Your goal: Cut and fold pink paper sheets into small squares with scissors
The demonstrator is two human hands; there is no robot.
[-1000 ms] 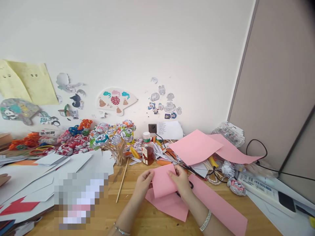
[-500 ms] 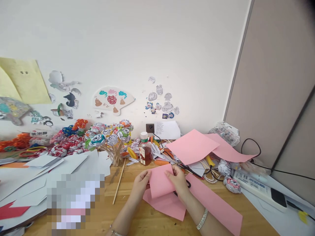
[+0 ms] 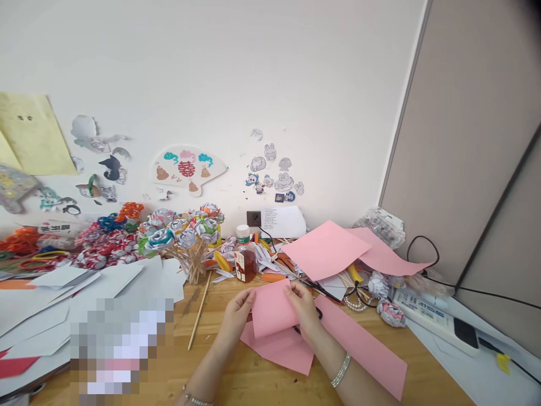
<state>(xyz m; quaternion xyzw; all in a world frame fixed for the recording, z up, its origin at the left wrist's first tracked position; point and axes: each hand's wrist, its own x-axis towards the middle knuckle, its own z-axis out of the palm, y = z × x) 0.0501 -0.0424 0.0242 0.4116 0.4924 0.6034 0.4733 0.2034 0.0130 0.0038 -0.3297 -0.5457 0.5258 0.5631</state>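
Note:
A squarish piece of pink paper (image 3: 274, 313) is held up over the table between my two hands, its surface slightly bowed. My left hand (image 3: 240, 309) pinches its left edge between thumb and fingers. At the upper right corner, my right hand (image 3: 302, 304) grips the same paper, thumb on the near face. Beneath it another pink paper piece (image 3: 283, 352) lies on the wood. Dark scissor-like handles (image 3: 319, 312) show partly behind my right wrist. A long pink strip (image 3: 363, 349) lies to the right, running under my right forearm.
Larger pink sheets (image 3: 327, 251) rest on clutter at the back right. A bottle of reddish liquid (image 3: 245, 259) stands behind my hands, beside paper flowers on sticks (image 3: 190, 237). A wooden stick (image 3: 199, 313) and white papers (image 3: 122, 282) lie left; a power strip (image 3: 435, 321) lies right.
The whole view has shifted slightly, so things sit a little further left. Both hands still hold the pink paper, which now bows a bit more.

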